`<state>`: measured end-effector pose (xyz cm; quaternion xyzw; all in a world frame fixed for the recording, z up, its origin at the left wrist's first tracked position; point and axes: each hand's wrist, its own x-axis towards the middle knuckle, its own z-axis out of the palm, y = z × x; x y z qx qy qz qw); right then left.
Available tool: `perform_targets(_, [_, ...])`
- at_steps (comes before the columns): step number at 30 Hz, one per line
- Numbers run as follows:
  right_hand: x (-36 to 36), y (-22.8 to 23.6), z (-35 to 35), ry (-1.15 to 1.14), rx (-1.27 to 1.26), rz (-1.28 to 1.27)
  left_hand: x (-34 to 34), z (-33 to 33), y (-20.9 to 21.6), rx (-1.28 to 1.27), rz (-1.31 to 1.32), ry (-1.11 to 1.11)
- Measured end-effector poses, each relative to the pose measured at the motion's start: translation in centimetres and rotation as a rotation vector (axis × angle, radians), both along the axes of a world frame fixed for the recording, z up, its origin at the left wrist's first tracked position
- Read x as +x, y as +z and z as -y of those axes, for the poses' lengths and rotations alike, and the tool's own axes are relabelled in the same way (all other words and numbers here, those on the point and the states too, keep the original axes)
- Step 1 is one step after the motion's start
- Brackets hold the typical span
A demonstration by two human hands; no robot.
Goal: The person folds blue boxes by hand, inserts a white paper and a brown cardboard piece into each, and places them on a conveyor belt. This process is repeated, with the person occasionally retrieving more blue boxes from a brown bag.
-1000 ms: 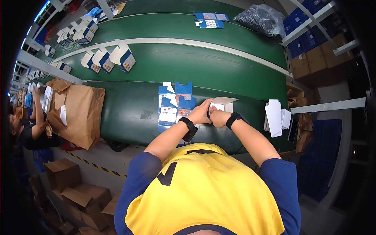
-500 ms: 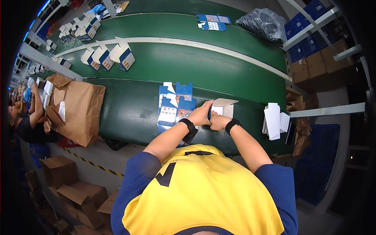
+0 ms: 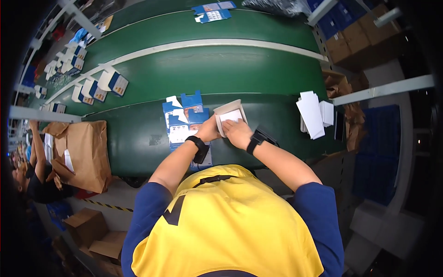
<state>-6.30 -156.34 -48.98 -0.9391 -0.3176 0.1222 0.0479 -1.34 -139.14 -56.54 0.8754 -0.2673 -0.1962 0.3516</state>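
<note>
My left hand [image 3: 209,130] is closed round the left side of a small carton [image 3: 242,106], whose pale inside and raised flaps show. A white card insert [image 3: 232,115] lies inside it. My right hand [image 3: 238,134] reaches over the near right edge, its fingers stretched out against the insert. Just left of my left hand, flat printed blue-and-white carton blanks [image 3: 179,134] lie overlapping on the green belt [image 3: 134,134]. Farther right on the belt rests a stack of folded white card inserts [image 3: 310,115].
Standing cartons with raised flaps [image 3: 119,84] line the middle belt at left. A big brown paper bag [image 3: 90,152] is at the left end, beside a co-worker's arm [image 3: 39,150]. One flat blank [image 3: 214,15] lies on the far belt. A metal bar [image 3: 383,90] juts in at right.
The carton has turned and tipped so its opening faces me more. My right hand has moved from its near edge onto the insert inside. The view has shifted.
</note>
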Motion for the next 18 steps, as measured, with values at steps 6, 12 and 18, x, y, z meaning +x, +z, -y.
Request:
perform_targets(6, [-0.2,-0.7,0.6,-0.115,0.200,-0.049,-0.9,1.9,3.3,-0.188,0.020,0.068])
perform_targets(12, [-4.3,5.4,4.5,-0.377,0.880,0.107,0.4,1.8,6.8,-0.298,0.133,0.214])
perform_targets(18, [-9.1,0.2,9.7,-0.771,0.740,0.085,10.0,-1.3,11.4,-0.173,0.299,0.354])
